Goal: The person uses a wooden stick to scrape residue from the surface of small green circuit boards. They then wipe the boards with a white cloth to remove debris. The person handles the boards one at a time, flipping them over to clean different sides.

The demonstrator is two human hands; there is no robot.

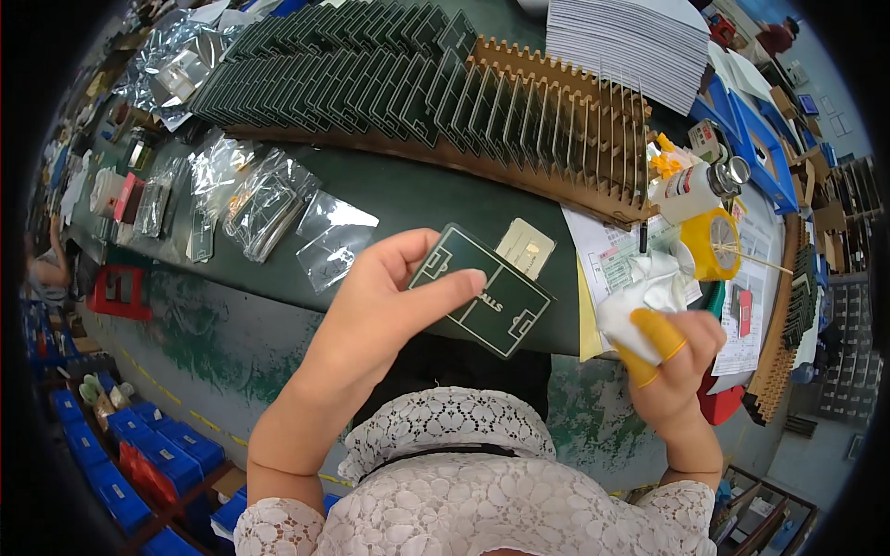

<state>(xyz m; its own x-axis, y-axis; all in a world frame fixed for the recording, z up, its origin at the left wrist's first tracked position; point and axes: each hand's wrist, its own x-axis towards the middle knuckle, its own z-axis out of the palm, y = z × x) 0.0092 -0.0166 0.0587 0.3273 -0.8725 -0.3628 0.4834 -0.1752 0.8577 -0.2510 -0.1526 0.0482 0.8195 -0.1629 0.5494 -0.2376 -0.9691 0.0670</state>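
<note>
My left hand (371,306) pinches a dark green metal-looking card (510,301) between thumb and fingers. White lines like a football pitch and some lettering mark its face, and it is held tilted above the table's front edge. Just behind it lies a pale beige card (528,248), partly covered by the green one. Off to the right, my right hand (681,371), with yellow finger cots on two fingers, grips a crumpled white wiping cloth (640,301). The cloth is over the papers and apart from the green card.
A long brown slotted rack (547,190) full of upright green cards crosses the table's back. Clear plastic bags (269,204) lie left. At right are printed papers (603,246), a white bottle (688,192), a yellow tape roll (709,246) and a blue tray (762,157).
</note>
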